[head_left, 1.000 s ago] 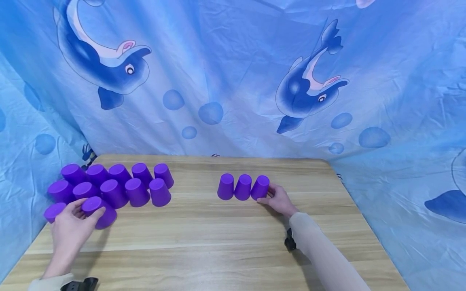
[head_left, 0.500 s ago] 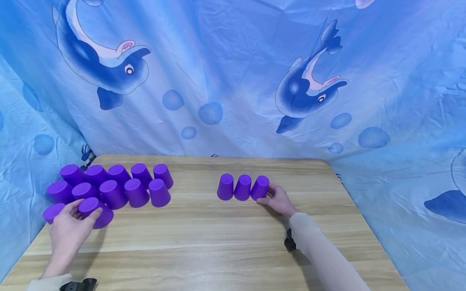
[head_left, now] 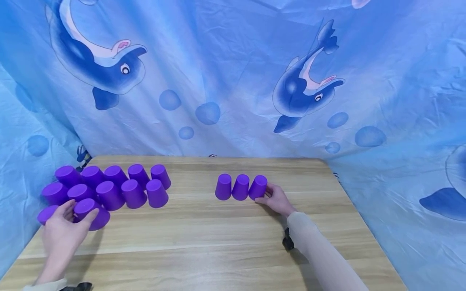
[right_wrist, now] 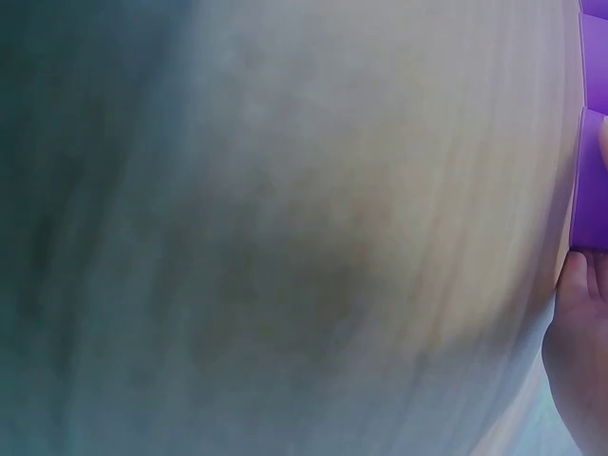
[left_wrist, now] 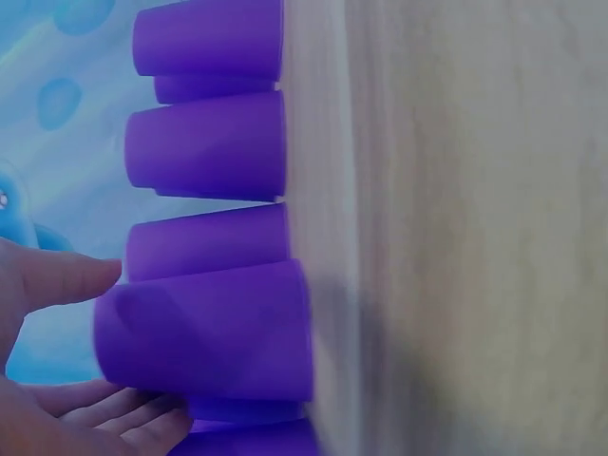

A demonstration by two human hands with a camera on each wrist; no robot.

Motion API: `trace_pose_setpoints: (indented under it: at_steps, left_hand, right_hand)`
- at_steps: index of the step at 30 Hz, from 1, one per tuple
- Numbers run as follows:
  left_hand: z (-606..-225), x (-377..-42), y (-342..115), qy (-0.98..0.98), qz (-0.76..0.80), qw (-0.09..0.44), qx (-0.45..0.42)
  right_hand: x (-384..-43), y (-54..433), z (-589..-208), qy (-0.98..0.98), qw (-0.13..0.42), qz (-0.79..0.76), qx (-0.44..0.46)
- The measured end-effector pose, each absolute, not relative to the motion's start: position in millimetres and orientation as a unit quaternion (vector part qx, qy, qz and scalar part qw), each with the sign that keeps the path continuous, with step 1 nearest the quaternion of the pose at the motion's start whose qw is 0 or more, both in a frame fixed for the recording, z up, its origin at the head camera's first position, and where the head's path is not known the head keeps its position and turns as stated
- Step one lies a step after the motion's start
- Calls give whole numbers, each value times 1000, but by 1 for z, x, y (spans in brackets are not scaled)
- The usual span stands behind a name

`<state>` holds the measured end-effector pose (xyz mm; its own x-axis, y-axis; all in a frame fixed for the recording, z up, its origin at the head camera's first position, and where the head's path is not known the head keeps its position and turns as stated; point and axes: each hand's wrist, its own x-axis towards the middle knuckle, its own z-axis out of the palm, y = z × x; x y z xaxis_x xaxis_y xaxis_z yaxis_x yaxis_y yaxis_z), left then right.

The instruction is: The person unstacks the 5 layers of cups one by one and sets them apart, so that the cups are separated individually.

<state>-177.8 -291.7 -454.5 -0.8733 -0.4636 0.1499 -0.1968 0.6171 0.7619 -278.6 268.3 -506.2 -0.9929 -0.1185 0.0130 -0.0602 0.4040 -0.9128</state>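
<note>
Upside-down purple cups stand on the wooden table (head_left: 204,238). At the left, my left hand (head_left: 63,230) holds the nearest cup (head_left: 96,218) of a group, its thumb on one side and its fingers on the other. The left wrist view shows that cup (left_wrist: 204,332) upright beside its neighbours, the thumb tip at its upper edge and the fingers along its lower side. My right hand (head_left: 278,199) grips the base of the rightmost cup (head_left: 258,187) in a row of three. In the right wrist view that cup (right_wrist: 589,204) and part of the hand appear at the right edge.
Behind the left hand, several more purple cups (head_left: 110,196) stand close together in rows, one partly hidden by the hand. Two other cups (head_left: 223,187) stand left of the right hand's cup. A blue dolphin-print cloth (head_left: 225,81) hangs behind and beside the table.
My left hand and its cup have shifted slightly left. The right hand stays at its cup. The whole head view has drifted a little.
</note>
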Motion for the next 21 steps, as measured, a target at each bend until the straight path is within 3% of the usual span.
trace_pose_setpoints:
  at_steps: [2,5,8,11,14,21]
  left_hand:
    - [-449,-177,-288,-879,-395,190,185]
    - [-439,-174,-276,-868,-380,277,157]
    - [-426,-170,-255,-849,-355,378,98]
    - [-415,-171,-230,-839,-343,422,23]
    - [-409,-175,-201,-841,-376,388,-25]
    - [-424,-202,-135,-850,-474,214,-85]
  right_hand:
    - [-279,268,-506,838,25,-543,-50]
    - [-279,268,-506,837,20,-545,-55]
    - [-280,268,-507,835,17,-547,-61]
    - [-281,269,-510,836,15,-545,-64]
    - [-282,271,-511,837,17,-543,-62]
    - [-282,271,-510,841,25,-537,-59]
